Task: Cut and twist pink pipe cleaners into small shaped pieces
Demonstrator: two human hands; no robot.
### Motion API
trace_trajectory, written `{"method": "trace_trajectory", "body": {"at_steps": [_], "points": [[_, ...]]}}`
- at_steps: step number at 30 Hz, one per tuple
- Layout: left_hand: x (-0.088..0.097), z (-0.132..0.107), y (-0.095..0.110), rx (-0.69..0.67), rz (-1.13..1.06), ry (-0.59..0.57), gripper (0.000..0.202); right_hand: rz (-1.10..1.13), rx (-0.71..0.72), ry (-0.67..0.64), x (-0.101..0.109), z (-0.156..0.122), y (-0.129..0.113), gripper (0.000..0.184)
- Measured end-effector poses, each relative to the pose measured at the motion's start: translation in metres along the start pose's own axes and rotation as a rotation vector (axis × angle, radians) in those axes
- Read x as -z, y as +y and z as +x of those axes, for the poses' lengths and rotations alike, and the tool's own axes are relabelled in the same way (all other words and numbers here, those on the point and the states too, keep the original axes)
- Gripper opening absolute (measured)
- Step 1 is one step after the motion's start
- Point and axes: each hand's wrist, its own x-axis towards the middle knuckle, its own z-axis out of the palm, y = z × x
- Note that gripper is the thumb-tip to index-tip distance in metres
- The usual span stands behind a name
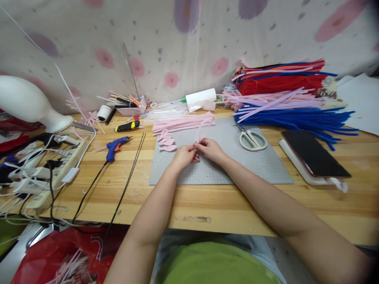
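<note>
Over the grey cutting mat, my left hand and my right hand meet with their fingertips pinched together. Both grip a pink pipe cleaner, which rises from the fingers in a bent loop; its lower end is hidden by them. Left of my hands, several pink petal-shaped pieces made of pipe cleaner lie in a stack on the mat. Just behind is a bundle of straight pink pipe cleaners. White-handled scissors rest at the mat's right side.
A blue glue gun, thin dark rods and a yellow-black cutter lie to the left, near a cable-filled power strip. Blue pipe cleaners and a phone are on the right. A foam head stands far left.
</note>
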Motion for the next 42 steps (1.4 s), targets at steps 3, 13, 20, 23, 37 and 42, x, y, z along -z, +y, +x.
{"method": "trace_trajectory", "body": {"at_steps": [3, 13, 20, 23, 37, 42], "points": [[0.003, -0.003, 0.003, 0.003, -0.092, -0.059, 0.015, 0.205, -0.056, 0.007, 0.003, 0.001, 0.000, 0.027], [0.015, 0.004, -0.007, -0.351, 0.096, 0.048, 0.034, 0.653, -0.209, -0.104, 0.026, 0.002, -0.007, 0.029], [0.013, -0.001, -0.005, -0.413, 0.199, 0.112, 0.024, 0.673, -0.237, -0.148, 0.023, -0.001, -0.009, 0.027], [0.013, -0.002, -0.004, -0.434, 0.206, 0.122, 0.024, 0.669, -0.249, -0.191, 0.024, -0.002, -0.010, 0.027], [0.006, -0.008, 0.002, -0.327, 0.317, 0.081, 0.031, 0.506, -0.185, -0.119, 0.016, -0.003, -0.009, 0.034], [0.001, -0.005, 0.002, -0.237, 0.216, 0.066, 0.025, 0.476, -0.182, -0.126, 0.017, -0.003, -0.008, 0.031]]}}
